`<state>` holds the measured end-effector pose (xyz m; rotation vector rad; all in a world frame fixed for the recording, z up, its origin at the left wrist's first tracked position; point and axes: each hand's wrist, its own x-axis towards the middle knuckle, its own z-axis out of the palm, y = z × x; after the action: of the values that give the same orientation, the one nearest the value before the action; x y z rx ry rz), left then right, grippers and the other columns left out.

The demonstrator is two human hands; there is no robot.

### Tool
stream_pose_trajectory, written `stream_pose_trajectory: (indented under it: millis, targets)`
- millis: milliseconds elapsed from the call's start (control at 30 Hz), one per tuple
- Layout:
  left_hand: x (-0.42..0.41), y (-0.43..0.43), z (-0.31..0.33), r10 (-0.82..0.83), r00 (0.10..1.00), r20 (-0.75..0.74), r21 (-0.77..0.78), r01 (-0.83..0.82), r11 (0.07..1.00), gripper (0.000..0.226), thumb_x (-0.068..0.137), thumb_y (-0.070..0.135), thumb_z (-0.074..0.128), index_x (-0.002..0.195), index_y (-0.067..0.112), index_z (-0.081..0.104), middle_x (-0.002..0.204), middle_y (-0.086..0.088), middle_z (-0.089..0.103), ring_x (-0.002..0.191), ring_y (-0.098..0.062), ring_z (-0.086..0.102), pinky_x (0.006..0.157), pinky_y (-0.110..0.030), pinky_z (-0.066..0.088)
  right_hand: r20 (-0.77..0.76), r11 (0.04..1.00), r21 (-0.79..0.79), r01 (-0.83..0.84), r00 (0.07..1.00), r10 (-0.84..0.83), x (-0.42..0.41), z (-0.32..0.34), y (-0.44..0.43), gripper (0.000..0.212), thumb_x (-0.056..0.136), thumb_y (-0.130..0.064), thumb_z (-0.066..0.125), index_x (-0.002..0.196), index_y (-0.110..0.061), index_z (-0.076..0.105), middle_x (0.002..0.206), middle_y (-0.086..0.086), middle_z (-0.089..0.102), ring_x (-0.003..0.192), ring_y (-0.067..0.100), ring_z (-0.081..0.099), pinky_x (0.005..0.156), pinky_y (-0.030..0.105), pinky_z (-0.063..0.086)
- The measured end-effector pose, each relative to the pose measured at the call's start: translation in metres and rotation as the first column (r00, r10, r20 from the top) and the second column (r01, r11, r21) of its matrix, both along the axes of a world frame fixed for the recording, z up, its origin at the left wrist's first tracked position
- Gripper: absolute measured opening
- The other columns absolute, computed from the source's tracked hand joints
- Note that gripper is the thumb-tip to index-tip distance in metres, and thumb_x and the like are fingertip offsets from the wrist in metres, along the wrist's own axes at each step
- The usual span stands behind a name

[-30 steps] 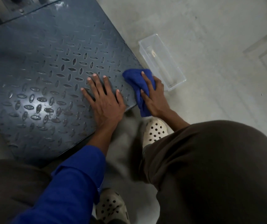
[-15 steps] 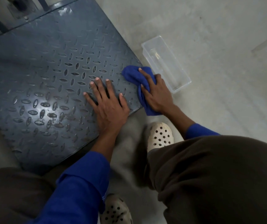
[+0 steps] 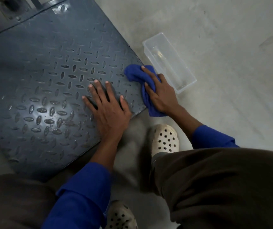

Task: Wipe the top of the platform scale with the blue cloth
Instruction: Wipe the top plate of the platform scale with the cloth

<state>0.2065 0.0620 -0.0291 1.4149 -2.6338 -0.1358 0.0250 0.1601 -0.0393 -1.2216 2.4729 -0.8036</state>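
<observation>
The platform scale (image 3: 46, 76) is a dark grey tread-plate slab lying on the floor, filling the left half of the view. My left hand (image 3: 107, 106) rests flat on its near right part, fingers spread. My right hand (image 3: 161, 95) grips the bunched blue cloth (image 3: 136, 74) at the scale's right edge. The cloth's front end lies on the plate's corner and its tail hangs off over the floor.
A clear plastic box (image 3: 168, 61) sits on the grey concrete floor just right of the scale, close behind my right hand. My two cream perforated clogs (image 3: 165, 139) and dark trouser legs fill the foreground. A metal frame (image 3: 8, 12) rises at the scale's far edge.
My right hand has shifted the cloth slightly along the scale's right edge. The left hand stays planted on the plate. The view has drifted a little.
</observation>
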Motion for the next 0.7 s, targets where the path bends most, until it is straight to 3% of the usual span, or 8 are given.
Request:
stream_pose_trajectory:
  millis: [100,167,233,300,367,467,600,700]
  targets:
    - [0.001,0.0,0.002,0.001,1.0,0.004,0.01,-0.001,1.0,0.07,0.107,0.046,0.031,0.167,0.01,0.024,0.175,-0.021,0.015,0.163,-0.039,0.011,0.127,-0.068,0.008,-0.042,1.0,-0.003,-0.016,0.999,0.016,0.012,-0.001,0.009,0.06,0.11,-0.053,0.027,0.166,-0.033,0.027,0.144,0.017,0.048,0.117,0.028,0.056,0.104,0.044,0.049]
    - [0.0,0.0,0.003,0.002,1.0,-0.001,0.02,-0.002,1.0,0.07,0.107,0.046,0.031,0.167,0.011,0.024,0.175,-0.021,0.015,0.163,-0.039,0.011,0.127,-0.068,0.009,-0.047,1.0,0.01,0.004,0.999,-0.003,0.03,-0.002,0.027,0.059,0.11,-0.052,0.028,0.166,-0.033,0.027,0.161,0.02,0.032,0.14,0.033,0.043,0.12,0.044,0.035]
    - [0.0,0.0,0.005,0.002,1.0,-0.005,0.028,-0.002,1.0,0.07,0.107,0.046,0.032,0.167,0.011,0.024,0.175,-0.02,0.015,0.163,-0.039,0.011,0.127,-0.068,0.009,0.015,0.999,0.023,0.028,0.999,-0.028,0.04,-0.002,0.039,0.058,0.11,-0.052,0.03,0.166,-0.037,0.025,0.166,0.018,0.024,0.148,0.034,0.033,0.125,0.043,0.025]
    - [0.0,0.0,0.006,0.001,1.0,-0.008,0.027,-0.001,1.0,0.07,0.107,0.046,0.032,0.167,0.01,0.025,0.175,-0.021,0.015,0.163,-0.039,0.012,0.127,-0.068,0.009,0.039,0.999,0.027,0.017,0.999,-0.019,0.034,0.001,0.036,0.058,0.11,-0.052,0.03,0.166,-0.037,0.025,0.158,0.018,0.031,0.139,0.032,0.04,0.122,0.047,0.034]
    - [0.0,0.001,0.005,0.001,1.0,-0.007,0.025,0.0,1.0,0.07,0.107,0.046,0.032,0.167,0.01,0.025,0.175,-0.021,0.015,0.163,-0.039,0.011,0.127,-0.068,0.009,0.009,1.0,0.017,-0.005,1.0,0.005,0.021,0.004,0.025,0.057,0.11,-0.051,0.031,0.166,-0.037,0.027,0.14,0.014,0.043,0.116,0.026,0.052,0.106,0.045,0.048]
    - [0.0,0.0,0.003,0.001,1.0,-0.002,0.015,-0.001,1.0,0.071,0.107,0.046,0.032,0.167,0.01,0.024,0.175,-0.022,0.016,0.163,-0.039,0.011,0.127,-0.068,0.009,-0.005,0.998,0.062,-0.005,1.0,0.005,0.004,0.007,0.003,0.057,0.111,-0.051,0.033,0.166,-0.04,0.024,0.122,0.008,0.05,0.091,0.022,0.057,0.088,0.038,0.052]
    - [0.001,-0.001,0.003,0.005,1.0,-0.005,0.028,-0.004,1.0,0.071,0.106,0.046,0.034,0.167,0.01,0.025,0.175,-0.021,0.016,0.163,-0.039,0.011,0.127,-0.068,0.009,0.011,0.998,0.039,0.057,0.998,-0.058,0.01,0.005,0.007,0.058,0.11,-0.052,0.03,0.166,-0.038,0.023,0.125,0.01,0.053,0.098,0.024,0.059,0.09,0.04,0.052]
    - [0.001,0.0,0.005,0.003,1.0,-0.002,0.046,-0.003,0.999,0.071,0.107,0.046,0.033,0.167,0.01,0.023,0.175,-0.021,0.014,0.163,-0.038,0.01,0.127,-0.068,0.009,0.057,0.998,-0.016,0.065,0.996,-0.064,0.036,0.001,0.034,0.06,0.109,-0.054,0.028,0.166,-0.036,0.024,0.143,0.013,0.042,0.12,0.023,0.052,0.106,0.035,0.045]
